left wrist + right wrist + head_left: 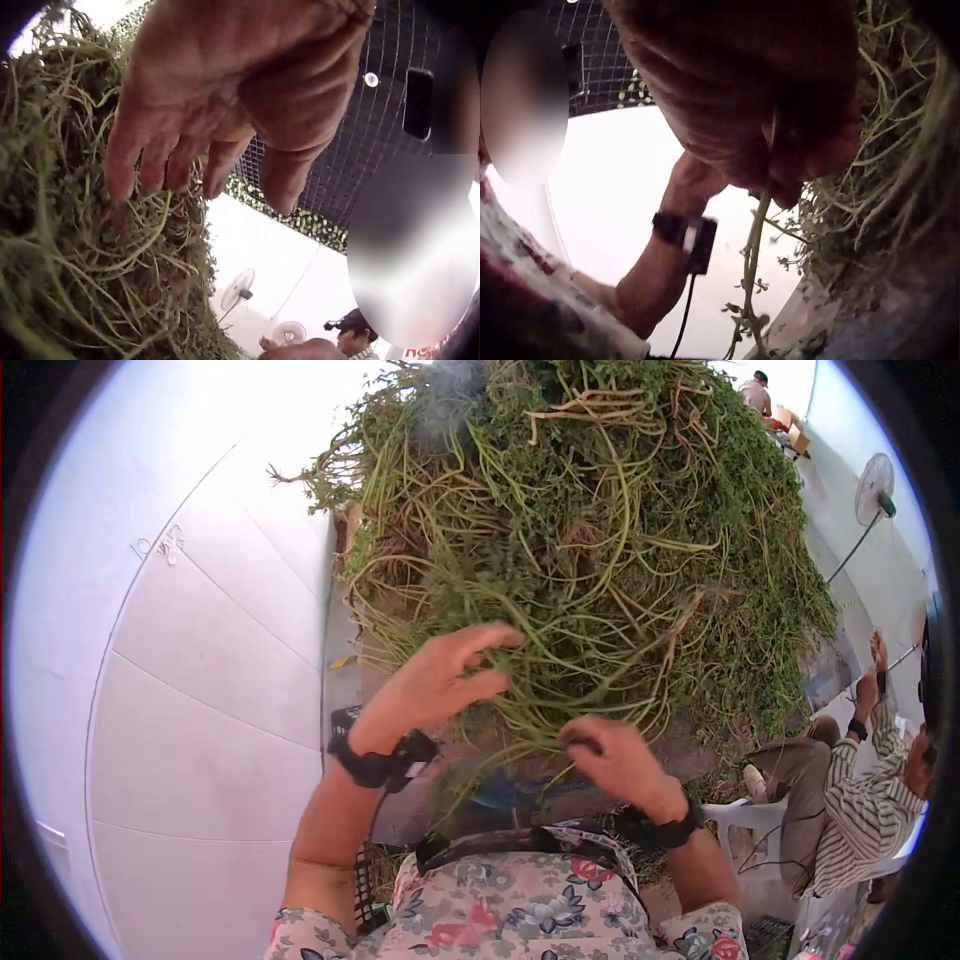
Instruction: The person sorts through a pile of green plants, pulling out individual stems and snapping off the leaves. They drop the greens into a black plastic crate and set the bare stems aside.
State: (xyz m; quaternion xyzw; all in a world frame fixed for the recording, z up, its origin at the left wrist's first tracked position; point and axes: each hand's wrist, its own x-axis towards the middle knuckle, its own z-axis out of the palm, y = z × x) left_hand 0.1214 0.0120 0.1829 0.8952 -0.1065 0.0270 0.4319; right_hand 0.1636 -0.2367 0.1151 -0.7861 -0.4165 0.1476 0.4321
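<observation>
Green, long-stemmed leafy plants [560, 530], heaped high. Much of the worktop [690, 750] is covered by them; the top of the heap is cut off by the upper edge of the head view. Pale, root-like ends are seen among the stems, but individual plants are hard to separate.

Left hand [430, 680]: held over the near left side of the heap, fingers loosely bent, thumb set apart. Nothing is seen gripped in the left wrist view; whether any stem is touched by the fingertips cannot be told.

Right hand [625, 765]: placed at the near edge of the heap, slightly blurred. A thin green stem [754, 255] is pinched between thumb and curled fingers, its small-leaved part hanging below. The fingers are darkened by shadow, and the exact contact is partly hidden.

Black wristbands, two: one worn on each wrist. Floral shirt [520, 910]: cut off by the lower frame edge. Striped shirt [875, 810]: worn by a seated person at right, partly lost in the dark lens border. Standing fan [875, 490]: placed at upper right.
</observation>
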